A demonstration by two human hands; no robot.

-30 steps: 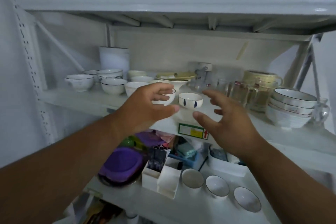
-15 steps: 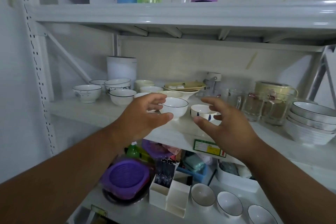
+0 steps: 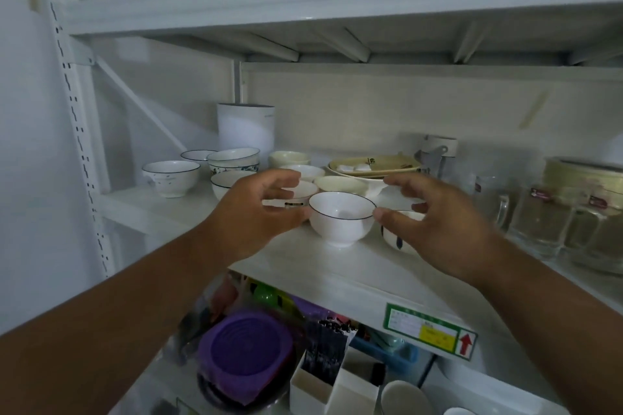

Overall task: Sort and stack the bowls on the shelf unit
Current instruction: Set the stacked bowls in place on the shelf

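Head view: white bowl (image 3: pixel 341 217) sits between hands.

Both forearms bare, no sleeves, left hand (image 3: pixel 256 216) w/o rings.

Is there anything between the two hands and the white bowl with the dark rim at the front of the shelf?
Nothing visible. The dark-rimmed white bowl stands between the left hand and the right hand, both open beside its rim. A blue-patterned bowl sits under the right hand, beside it.
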